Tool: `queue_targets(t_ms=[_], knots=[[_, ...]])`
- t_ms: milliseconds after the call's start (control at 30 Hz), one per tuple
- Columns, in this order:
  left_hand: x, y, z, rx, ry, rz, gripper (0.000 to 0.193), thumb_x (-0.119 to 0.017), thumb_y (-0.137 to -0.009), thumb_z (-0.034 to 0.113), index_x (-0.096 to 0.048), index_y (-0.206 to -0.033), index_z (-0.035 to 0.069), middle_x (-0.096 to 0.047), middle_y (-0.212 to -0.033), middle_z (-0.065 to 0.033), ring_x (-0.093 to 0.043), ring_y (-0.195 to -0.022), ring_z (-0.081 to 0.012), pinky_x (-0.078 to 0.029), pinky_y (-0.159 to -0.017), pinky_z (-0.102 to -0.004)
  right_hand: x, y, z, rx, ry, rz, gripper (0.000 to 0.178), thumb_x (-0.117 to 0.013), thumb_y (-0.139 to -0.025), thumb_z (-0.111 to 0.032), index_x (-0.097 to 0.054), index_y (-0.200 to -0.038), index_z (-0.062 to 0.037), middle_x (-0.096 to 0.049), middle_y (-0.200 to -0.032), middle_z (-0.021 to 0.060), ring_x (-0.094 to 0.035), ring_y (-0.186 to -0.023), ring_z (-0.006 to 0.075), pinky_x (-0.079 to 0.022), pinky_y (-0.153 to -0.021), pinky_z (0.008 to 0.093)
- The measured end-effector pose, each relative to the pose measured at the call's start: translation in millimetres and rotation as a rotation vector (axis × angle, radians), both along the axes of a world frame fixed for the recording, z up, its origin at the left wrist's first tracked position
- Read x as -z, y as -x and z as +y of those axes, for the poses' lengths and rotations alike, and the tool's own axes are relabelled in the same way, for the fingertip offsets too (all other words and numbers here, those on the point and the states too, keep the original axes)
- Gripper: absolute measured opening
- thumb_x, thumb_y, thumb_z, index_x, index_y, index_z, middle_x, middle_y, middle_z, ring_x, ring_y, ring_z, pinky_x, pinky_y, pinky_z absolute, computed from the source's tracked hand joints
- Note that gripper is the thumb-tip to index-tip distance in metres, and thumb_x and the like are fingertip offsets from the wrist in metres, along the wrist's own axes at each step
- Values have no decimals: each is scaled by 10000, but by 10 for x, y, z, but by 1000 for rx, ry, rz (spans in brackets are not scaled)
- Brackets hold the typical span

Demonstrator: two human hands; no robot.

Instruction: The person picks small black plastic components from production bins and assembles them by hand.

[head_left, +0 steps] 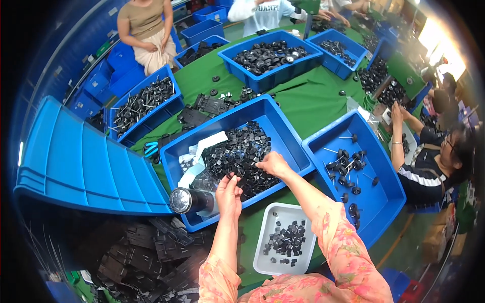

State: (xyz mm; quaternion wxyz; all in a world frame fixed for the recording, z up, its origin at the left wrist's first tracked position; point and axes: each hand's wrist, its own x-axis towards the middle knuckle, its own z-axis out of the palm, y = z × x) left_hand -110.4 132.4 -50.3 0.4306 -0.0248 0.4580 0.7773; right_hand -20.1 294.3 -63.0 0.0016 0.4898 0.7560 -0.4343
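Over a blue bin (pixel 285 132) heaped with small black plastic parts (pixel 242 151), both of my hands are at work. My left hand (pixel 229 197) is closed at the near edge of the heap, a small black plastic part pinched at its fingertips. Farther right, my right hand (pixel 275 165) pinches at the heap with a small black part at its fingertips. White paper strips and a clear plastic bag lie in the bin's left side. Close to me, a white tray (pixel 259 252) holds several more small black parts.
A lidded dark jar (pixel 183 201) stands at the bin's near left corner. On the right, a blue bin (pixel 376 212) holds wheels on axles. Black plates (pixel 136 252) pile up at lower left. Wheel bins (pixel 273 78) stand across the green cloth; a co-worker (pixel 434 156) works at right.
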Motion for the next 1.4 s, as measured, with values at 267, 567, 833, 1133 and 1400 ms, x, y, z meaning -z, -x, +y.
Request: queue_targets(t_ms=[267,567,833,1133,1400], knots=[[3,8,-6,13,-14,31,165,-604,-790,30,-558,-949,46,-598,-820,-72,-430,-507,-53,-384,-500,-197,-278,-95,-4,-56,-101,260,299,-713,-654,-309,-642,-710,-24,-610,-629,87,-579,-582,180,-450,-560,316],[-5,-17,-41,77,-5,117,191,-567,-807,15,-548,-996,0,-599,-876,-69,-476,-589,-67,-405,-553,-184,-519,51,-248,-143,256,473,254,-723,-682,-248,-643,-713,-10,-591,-624,32,-516,-585,89,-408,-533,254],[-92,-78,-15,196,-54,126,175,-572,-822,50,-552,-994,19,-570,-816,-6,-469,-605,-54,-392,-564,-179,-359,181,-337,-157,305,529,262,-711,-693,-252,-634,-697,-1,-603,-628,54,-541,-593,98,-429,-529,255],[-24,14,-46,-17,-111,-24,140,-565,-838,75,-531,-974,67,-587,-839,-61,-423,-514,-51,-389,-502,-200,-243,26,-169,-225,-85,205,256,-626,-762,-270,-643,-782,-16,-618,-667,84,-586,-635,171,-469,-613,307],[85,101,-155,-49,-300,-255,114,-518,-870,104,-544,-981,91,-593,-821,-23,-409,-536,-43,-374,-569,-212,-262,54,-277,-243,646,290,307,-519,-813,-87,-534,-1116,-48,-603,-801,59,-526,-522,86,-419,-452,203]])
